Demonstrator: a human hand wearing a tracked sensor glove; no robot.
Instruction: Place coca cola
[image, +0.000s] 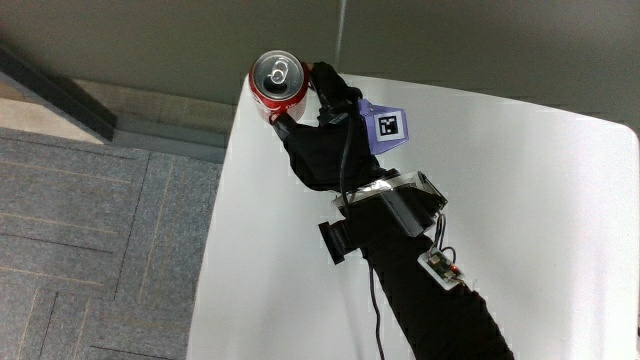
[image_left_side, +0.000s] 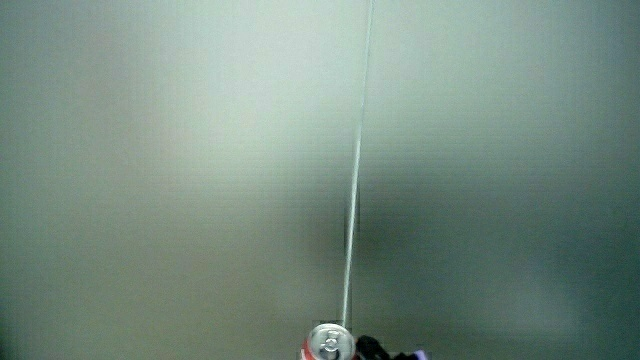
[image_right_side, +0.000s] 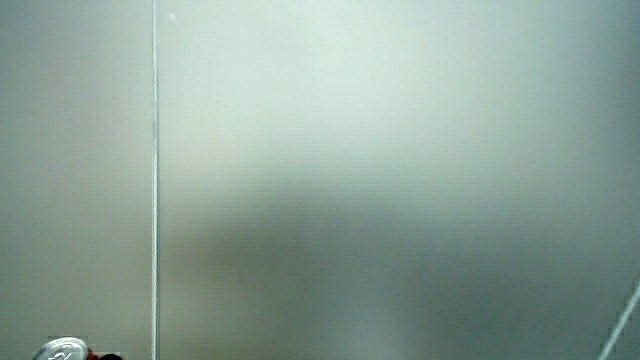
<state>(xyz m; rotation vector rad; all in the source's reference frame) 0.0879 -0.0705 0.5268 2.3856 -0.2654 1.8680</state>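
One can (image: 279, 83), upright, sits in the hand (image: 322, 140) with fingers wrapped round its side, at the table (image: 540, 190) corner farthest from the person; placing step, judged: lower, then release; side views show mostly pale wall.

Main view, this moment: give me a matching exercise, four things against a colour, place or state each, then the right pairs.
Things:
1. coca cola can
2. hand
3. patterned cube
4. table

Descriptions:
A. white, bare where the forearm does not cover it
B. black-gloved, fingers closed around the can
C. red side, silver top, at the table's corner
D. sits on the back of the hand

Pairs: 1-C, 2-B, 3-D, 4-A

Both side views show mostly a pale wall, with the can's top at the edge.
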